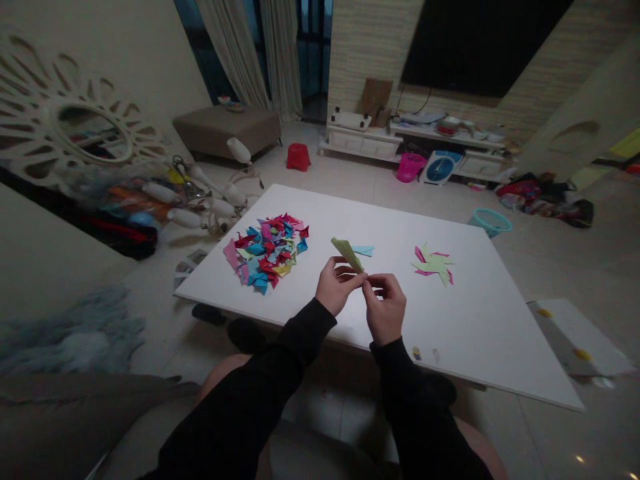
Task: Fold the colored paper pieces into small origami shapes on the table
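A folded piece of yellow-green paper (347, 253) is held up above the white table (470, 327). My left hand (336, 285) grips it, fingers behind and thumb in front. At its lower tip, the thumb and forefinger of my right hand (385, 303) pinch the paper close to my left thumb. Just beyond my hands lies a light blue folded paper (364, 251). To the right, a pinwheel-shaped paper piece (434, 263) in pale green and pink rests flat. A heap of many-coloured folded papers (270, 250) covers the table's left part.
Two small items, one a yellow-and-blue sticker-like piece (417, 353), lie at the table's near edge. A white lamp with several arms (215, 207) stands close to the left edge. Beyond the table are a red stool (299, 157) and a turquoise basket (491, 221).
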The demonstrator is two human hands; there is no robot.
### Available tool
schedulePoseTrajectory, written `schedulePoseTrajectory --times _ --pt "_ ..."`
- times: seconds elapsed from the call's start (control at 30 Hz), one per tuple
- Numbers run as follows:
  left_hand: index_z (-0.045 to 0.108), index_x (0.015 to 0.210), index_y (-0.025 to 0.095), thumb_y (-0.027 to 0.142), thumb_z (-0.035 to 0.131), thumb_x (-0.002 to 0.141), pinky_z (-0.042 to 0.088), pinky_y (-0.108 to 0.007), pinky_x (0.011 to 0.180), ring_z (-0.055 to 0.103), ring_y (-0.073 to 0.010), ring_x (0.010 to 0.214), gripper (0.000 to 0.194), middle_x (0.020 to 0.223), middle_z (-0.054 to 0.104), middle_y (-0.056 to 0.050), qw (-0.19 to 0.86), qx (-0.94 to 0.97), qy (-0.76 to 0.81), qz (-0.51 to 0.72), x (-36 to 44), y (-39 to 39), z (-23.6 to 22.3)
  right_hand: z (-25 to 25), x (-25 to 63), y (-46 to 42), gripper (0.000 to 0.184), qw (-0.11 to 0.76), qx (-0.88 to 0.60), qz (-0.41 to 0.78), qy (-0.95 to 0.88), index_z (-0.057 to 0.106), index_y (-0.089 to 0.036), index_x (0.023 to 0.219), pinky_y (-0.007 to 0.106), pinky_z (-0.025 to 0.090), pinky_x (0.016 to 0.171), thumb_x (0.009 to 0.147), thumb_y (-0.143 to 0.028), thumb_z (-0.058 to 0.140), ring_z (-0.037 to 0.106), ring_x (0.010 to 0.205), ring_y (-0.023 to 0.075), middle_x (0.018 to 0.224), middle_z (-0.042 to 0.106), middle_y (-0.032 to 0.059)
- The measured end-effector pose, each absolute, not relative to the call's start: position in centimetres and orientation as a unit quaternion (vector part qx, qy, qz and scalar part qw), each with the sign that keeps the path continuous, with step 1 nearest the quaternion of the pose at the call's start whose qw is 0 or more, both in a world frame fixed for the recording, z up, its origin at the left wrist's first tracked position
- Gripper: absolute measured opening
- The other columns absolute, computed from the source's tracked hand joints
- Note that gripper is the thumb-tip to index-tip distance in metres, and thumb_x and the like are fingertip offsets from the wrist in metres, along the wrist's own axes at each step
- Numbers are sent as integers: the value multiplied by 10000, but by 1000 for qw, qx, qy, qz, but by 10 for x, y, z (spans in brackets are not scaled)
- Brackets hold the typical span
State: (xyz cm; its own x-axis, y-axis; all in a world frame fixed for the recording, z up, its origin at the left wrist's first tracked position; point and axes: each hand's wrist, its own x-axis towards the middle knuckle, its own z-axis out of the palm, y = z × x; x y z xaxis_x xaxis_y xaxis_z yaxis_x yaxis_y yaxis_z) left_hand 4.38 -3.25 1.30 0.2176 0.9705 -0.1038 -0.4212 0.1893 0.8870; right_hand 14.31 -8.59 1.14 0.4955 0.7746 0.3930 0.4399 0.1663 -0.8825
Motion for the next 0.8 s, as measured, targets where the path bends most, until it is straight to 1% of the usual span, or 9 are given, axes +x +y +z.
schedulePoseTrajectory --times 0.13,0.3,0.47,0.63,0.8 --pt "532 1036 150 314 918 583 600 -415 804 703 -196 823 616 921 714 -85 688 379 351 510 42 -32 14 12 142 -86 106 602 -617 156 -483 664 -188 827 273 468 615 854 -288 685 633 723 150 821 654 6" --pt "546 1062 146 281 922 570 586 -413 850 709 -205 865 634 1015 730 -126 687 381 345 514 42 -32 16 15 141 -87 69 598 -605 141 -507 679 -194 816 266 457 614 855 -251 679 624 740 144 834 643 5" --pt "554 1120 127 285 904 594 582 -407 835 717 -211 856 651 1071 731 -163 700 375 323 515 42 -30 15 12 142 -85 135 619 -595 183 -480 694 -191 849 278 473 624 857 -326 703 642 762 160 874 681 28" --pt "592 1127 116 341 883 636 575 -384 819 708 -222 914 613 1091 737 -175 704 389 317 502 42 -28 12 5 146 -82 208 642 -583 245 -435 703 -182 856 304 498 651 830 -385 737 656 758 181 837 705 41" --pt "640 1081 112 409 869 657 563 -361 805 703 -242 959 567 1057 750 -164 704 406 314 490 42 -27 10 5 147 -81 228 654 -572 281 -407 698 -177 858 305 510 649 801 -388 766 660 741 179 821 709 37"
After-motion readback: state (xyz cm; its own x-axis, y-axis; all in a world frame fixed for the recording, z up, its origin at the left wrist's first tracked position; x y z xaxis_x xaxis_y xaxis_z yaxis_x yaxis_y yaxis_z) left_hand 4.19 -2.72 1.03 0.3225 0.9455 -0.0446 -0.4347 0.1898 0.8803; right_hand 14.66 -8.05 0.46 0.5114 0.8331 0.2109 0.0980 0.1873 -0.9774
